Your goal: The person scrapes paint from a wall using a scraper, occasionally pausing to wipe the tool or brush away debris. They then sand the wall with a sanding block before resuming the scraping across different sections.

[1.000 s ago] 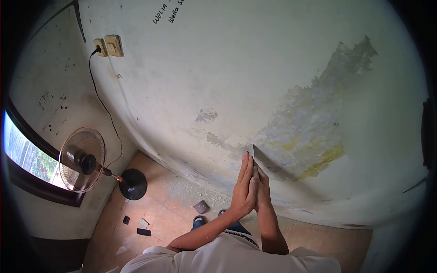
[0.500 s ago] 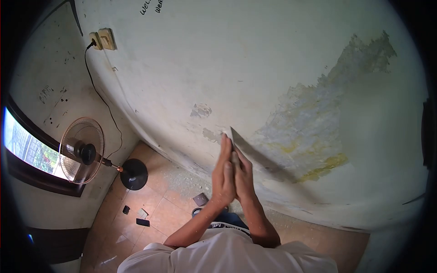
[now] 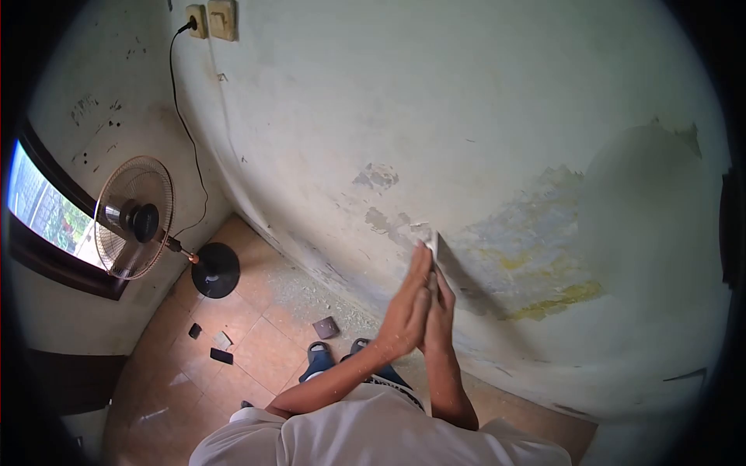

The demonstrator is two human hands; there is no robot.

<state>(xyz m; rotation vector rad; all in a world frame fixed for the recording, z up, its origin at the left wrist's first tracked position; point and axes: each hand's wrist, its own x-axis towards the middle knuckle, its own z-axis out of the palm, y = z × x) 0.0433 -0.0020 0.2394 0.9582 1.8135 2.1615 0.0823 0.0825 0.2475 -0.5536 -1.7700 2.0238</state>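
Note:
My left hand [image 3: 404, 314] and my right hand [image 3: 440, 322] are pressed together, palm to palm, with the fingers pointing at the wall [image 3: 334, 101]. Between them they grip a flat scraper [image 3: 433, 242]; only its pale blade shows past the fingertips, and its handle is hidden. The blade meets the wall beside a curl of loosened paint [image 3: 420, 227]. Just left of it are small bare grey patches [image 3: 378, 219]. To the right spreads a large peeled area [image 3: 528, 241] with yellow streaks, partly crossed by the scraper's shadow.
A standing fan [image 3: 140, 221] is at the left by a window [image 3: 47, 210], its cord running up to a wall socket [image 3: 196, 22]. Paint flakes [image 3: 311, 299] litter the tiled floor. A dark square block [image 3: 326, 328] and a phone [image 3: 221, 356] lie there too.
The view has shifted, and both hands with the scraper have moved rightward along the wall. More bare grey shows behind the blade, and a paint curl now lifts at its tip.

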